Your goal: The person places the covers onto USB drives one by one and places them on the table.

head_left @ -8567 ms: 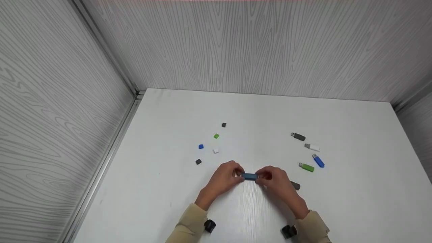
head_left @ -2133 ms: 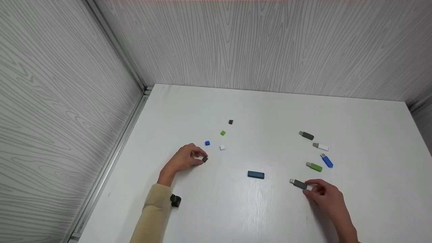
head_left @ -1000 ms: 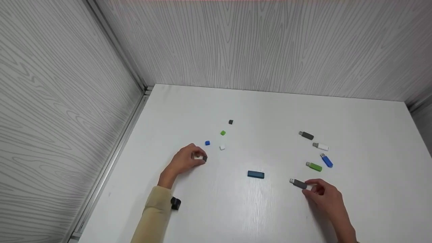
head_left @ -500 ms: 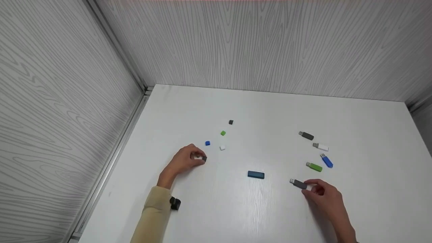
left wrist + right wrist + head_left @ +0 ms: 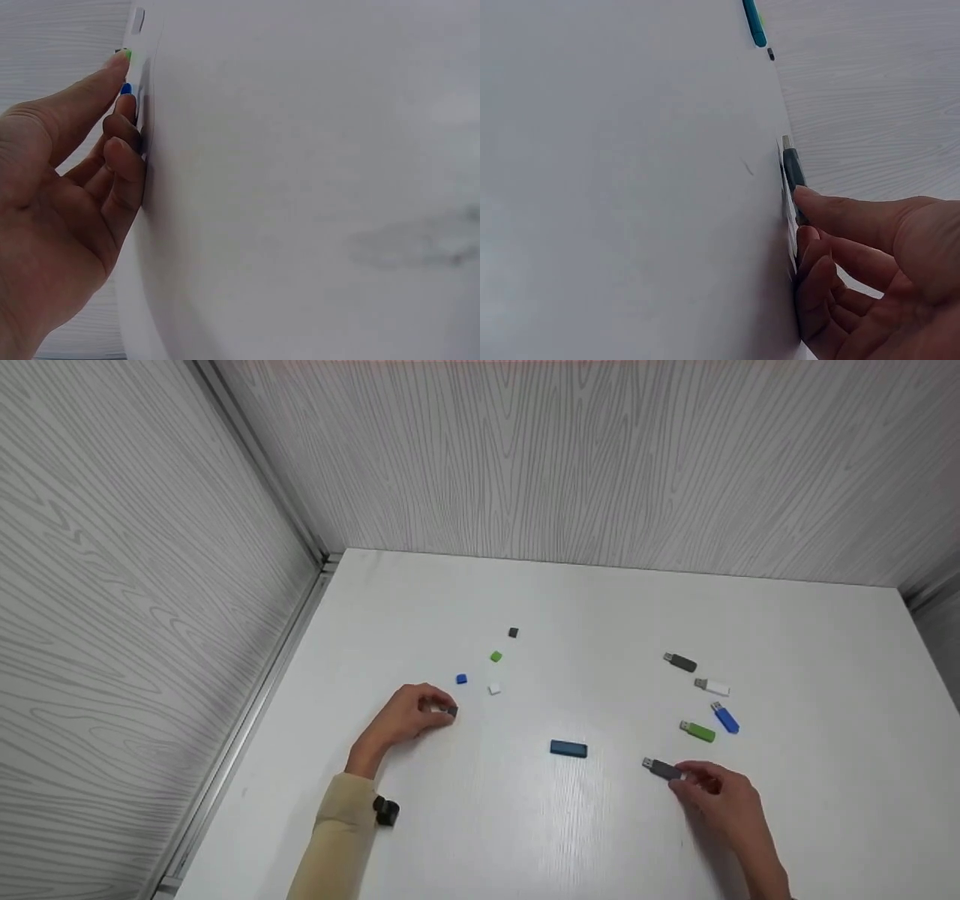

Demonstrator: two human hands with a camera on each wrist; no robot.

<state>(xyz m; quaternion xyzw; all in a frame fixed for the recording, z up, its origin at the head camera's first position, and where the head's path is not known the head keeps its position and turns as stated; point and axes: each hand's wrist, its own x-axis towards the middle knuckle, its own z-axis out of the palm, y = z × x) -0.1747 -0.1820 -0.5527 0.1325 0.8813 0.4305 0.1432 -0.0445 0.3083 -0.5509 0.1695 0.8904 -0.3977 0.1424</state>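
Note:
In the head view my left hand (image 5: 405, 716) pinches a small dark cap (image 5: 452, 711) between thumb and forefinger at the tabletop. Fingers hide most of that cap in the left wrist view. On the right, my right hand (image 5: 721, 799) grips the rear end of a dark grey USB stick (image 5: 664, 769), whose metal plug points left. The right wrist view has this USB stick (image 5: 793, 166) under the thumb, low against the table. Between the hands lies a teal USB stick (image 5: 568, 748) with no bare plug showing.
Loose caps lie beyond the left hand: blue (image 5: 461, 679), white (image 5: 494, 688), green (image 5: 496, 656) and black (image 5: 513, 632). Uncapped USB sticks lie beyond the right hand: green (image 5: 697, 730), blue (image 5: 725, 718), white (image 5: 712, 686) and dark grey (image 5: 680, 661). Wood-grain panels (image 5: 570, 457) border the white table.
Both hands held the teal stick earlier; it now lies on the table. The left hand has gone to the dark cap, the right to the grey stick. Over the last second both shifted slightly left.

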